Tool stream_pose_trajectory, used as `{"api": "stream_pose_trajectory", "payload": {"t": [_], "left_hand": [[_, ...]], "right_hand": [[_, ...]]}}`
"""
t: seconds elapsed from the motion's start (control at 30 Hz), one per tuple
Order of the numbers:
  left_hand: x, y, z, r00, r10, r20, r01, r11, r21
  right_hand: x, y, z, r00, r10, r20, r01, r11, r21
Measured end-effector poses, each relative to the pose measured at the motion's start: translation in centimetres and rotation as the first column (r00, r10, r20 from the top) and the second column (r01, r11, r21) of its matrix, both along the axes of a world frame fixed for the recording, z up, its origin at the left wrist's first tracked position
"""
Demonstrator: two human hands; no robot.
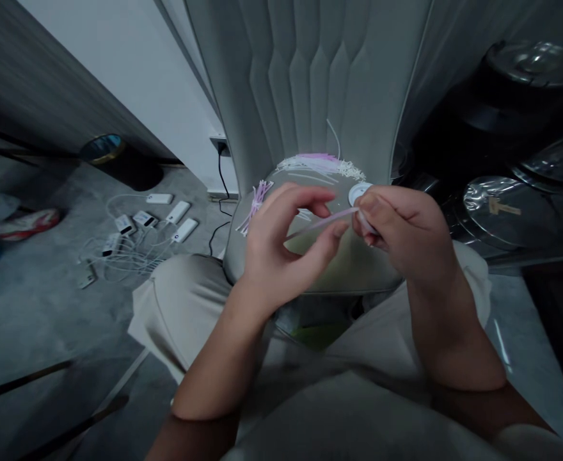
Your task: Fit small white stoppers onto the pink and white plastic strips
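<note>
Two hands meet over a thin pale strip (320,224); the fingers (365,214) of the right hand (401,230) are closed in a pinch on its right end; the left hand (281,246) is loosely curled, thumb tip touching the strip from below and index finger arched above it, and whether it truly grips cannot be told; the strip runs slightly tilted between both hands, held just above the chair seat (358,269). Behind the right hand a small white round disc (358,191) lies on the seat; a little pink bundle (255,203) rests at the seat's left edge; a heap of white and pink strips (322,165) lies at the back, against the tufted chair back (310,77). Pale trousers (185,301) show below the wrists; to the left, well apart, white power banks (178,211) with tangled cables (128,256) lie on the grey floor (36,301), a shoe (27,223) beyond them.
</note>
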State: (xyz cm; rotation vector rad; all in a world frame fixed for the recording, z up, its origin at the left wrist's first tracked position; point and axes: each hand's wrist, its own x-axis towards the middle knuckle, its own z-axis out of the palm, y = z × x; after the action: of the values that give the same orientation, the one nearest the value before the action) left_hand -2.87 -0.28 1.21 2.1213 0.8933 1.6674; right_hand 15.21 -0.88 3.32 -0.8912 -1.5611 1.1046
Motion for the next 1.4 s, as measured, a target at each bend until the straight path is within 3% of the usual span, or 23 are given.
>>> {"api": "stream_pose_trajectory", "payload": {"t": [0.07,0.17,0.3,0.5,1.0,1.2,1.4], "left_hand": [[-0.9,0.4,-0.9,0.996,0.054,0.065,-0.051,0.998,-0.04],[-1.6,1.3,-2.9,0.979,0.095,0.179,-0.099,0.995,0.015],[-0.3,1.4,-4.2,0.978,0.021,0.208,-0.013,0.999,-0.04],[2.2,-0.5,-2.3,0.961,-0.043,0.273,0.048,0.999,-0.01],[1.9,-1.9,-0.5,0.969,0.012,0.247,0.024,0.99,-0.14],[1.7,-2.3,0.1,0.972,-0.088,0.218,0.136,0.967,-0.216],[1.3,-2.3,0.6,0.971,-0.079,0.224,0.121,0.976,-0.18]], "right_hand": [[-0.2,0.0,-0.1,0.996,-0.039,-0.08,0.039,0.999,-0.001],[-0.3,0.0,-0.1,0.986,-0.087,-0.141,0.086,0.996,-0.015],[-0.5,-0.3,0.0,0.987,-0.089,-0.135,0.088,0.996,-0.017],[-1.0,-1.2,0.0,0.999,-0.042,-0.016,0.043,0.998,0.037],[0.6,-1.2,0.2,0.936,-0.113,0.333,0.006,0.951,0.308],[1.4,-1.2,0.2,0.934,-0.107,0.342,-0.058,0.897,0.438],[1.1,-1.4,0.3,0.958,-0.047,0.282,-0.064,0.927,0.37]]}}
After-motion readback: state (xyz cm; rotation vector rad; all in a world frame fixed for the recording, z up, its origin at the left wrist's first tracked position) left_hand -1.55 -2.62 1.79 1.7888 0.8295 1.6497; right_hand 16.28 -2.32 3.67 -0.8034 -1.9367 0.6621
